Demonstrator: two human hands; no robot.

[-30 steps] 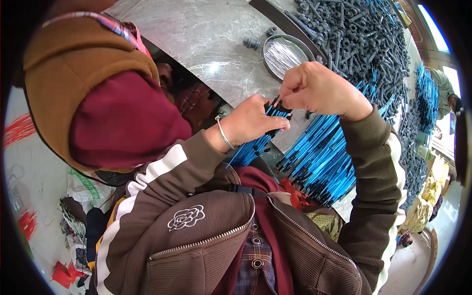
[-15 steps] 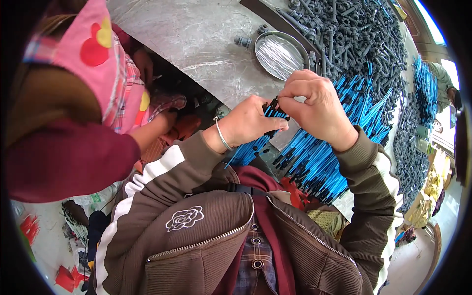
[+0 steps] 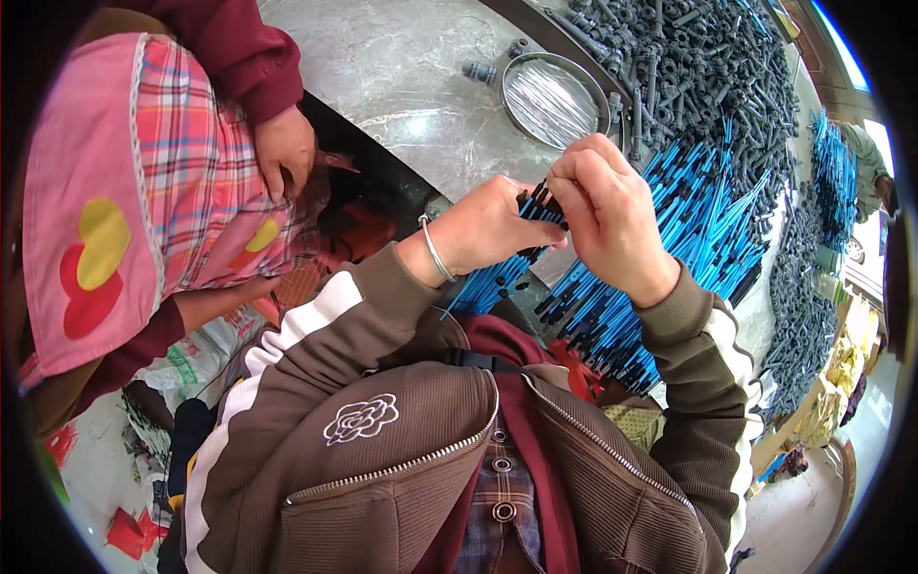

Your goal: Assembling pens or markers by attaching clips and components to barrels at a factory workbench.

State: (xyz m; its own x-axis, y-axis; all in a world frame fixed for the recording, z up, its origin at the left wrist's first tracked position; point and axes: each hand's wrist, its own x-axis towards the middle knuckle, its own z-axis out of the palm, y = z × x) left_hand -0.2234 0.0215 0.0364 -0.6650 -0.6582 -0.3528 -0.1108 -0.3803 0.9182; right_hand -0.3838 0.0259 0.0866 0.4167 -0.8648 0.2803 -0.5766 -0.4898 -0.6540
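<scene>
My left hand (image 3: 483,228) is closed around a bundle of thin blue sticks (image 3: 490,290) with black ends. Their black tips (image 3: 537,203) poke out above its thumb. Against those tips, my right hand (image 3: 612,215) is pinched, thumb and fingers pressed together; whatever lies between them is too small or hidden to make out. Just beyond the hands, a round metal dish (image 3: 513,122) holds many thin silvery wire-like pieces (image 3: 550,100). A large heap of similar blue sticks (image 3: 612,306) lies on the table, below and right of my right hand.
Dark grey plastic fittings (image 3: 688,67) are piled at the far right of the grey stone-look table (image 3: 402,91). One loose fitting (image 3: 479,73) lies left of the dish. At my left sits a person in a pink checked apron (image 3: 186,182). Another person (image 3: 865,163) is at far right.
My right hand has turned and come down closer to the black tips. My left hand stays about where it was. The person at my left has shifted, and their hand now shows near the table edge.
</scene>
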